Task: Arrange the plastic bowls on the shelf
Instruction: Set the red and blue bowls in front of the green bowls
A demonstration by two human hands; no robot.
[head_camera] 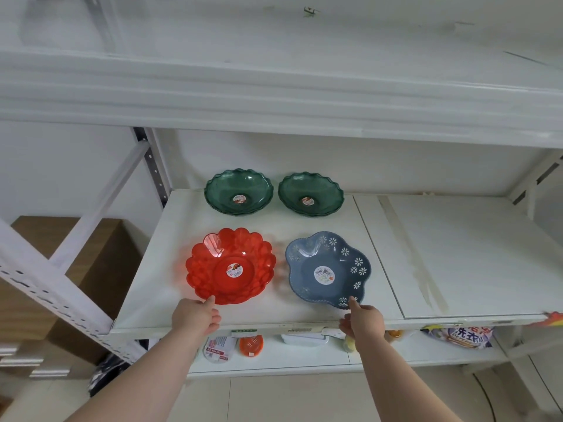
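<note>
On a white shelf board (396, 269) of a white metal rack stand 4 plastic bowls in 2 rows. At the back, toward 12 o'clock, sit 2 dark green translucent bowls with wavy rims: the left green bowl (238, 191) and the right green bowl (311, 194), just beside each other, rims nearly meeting, each with a small round sticker in its centre. Each seems to rest on another bowl of the same kind, though this is hard to tell.

In the front row, toward 6 o'clock from the green pair, lie a red translucent bowl with a scalloped, petal-like rim (230, 266) at the left and a blue-grey flower-shaped bowl printed with white daisies (329, 270) at the right. They stand close together, a narrow gap between their rims, and each carries a round label in the middle.

The left hand (195, 315) reaches up from 7 o'clock; its thumb lies on the near rim of the red bowl at that bowl's 7 o'clock edge, the other fingers curled loosely under the shelf's front lip, so it pinches the rim lightly at most. The right hand (364, 319) comes in from 5 o'clock; its thumb tip touches the near rim of the blue-grey bowl at about 5 o'clock, the remaining fingers bent below the shelf edge.

At 8 o'clock a brown cardboard box (100, 248) stands beside the rack. On the lower shelf, packaged goods (457, 336) show under the front edge.
</note>
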